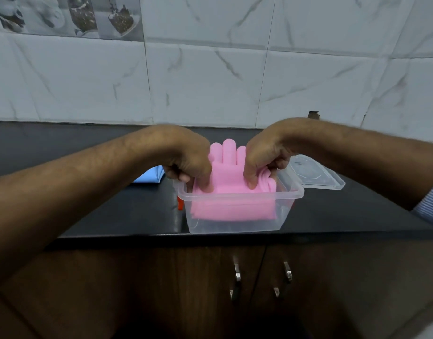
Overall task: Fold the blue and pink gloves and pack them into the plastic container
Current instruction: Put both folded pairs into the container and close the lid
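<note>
The plastic container [239,211] stands at the near edge of the black table [112,211], with bare surface left and right of it; its clear lid [315,172] lies just behind on the right. The left hand [188,165] and right hand [262,162] each close their grip on the folded pink glove [231,192], fingers pressing it inside the container, glove fingertips poking above the far rim; the smooth blue glove [149,177] lies far left, beside the container.

The left hand [189,165] hides most of the blue glove [149,176].
</note>
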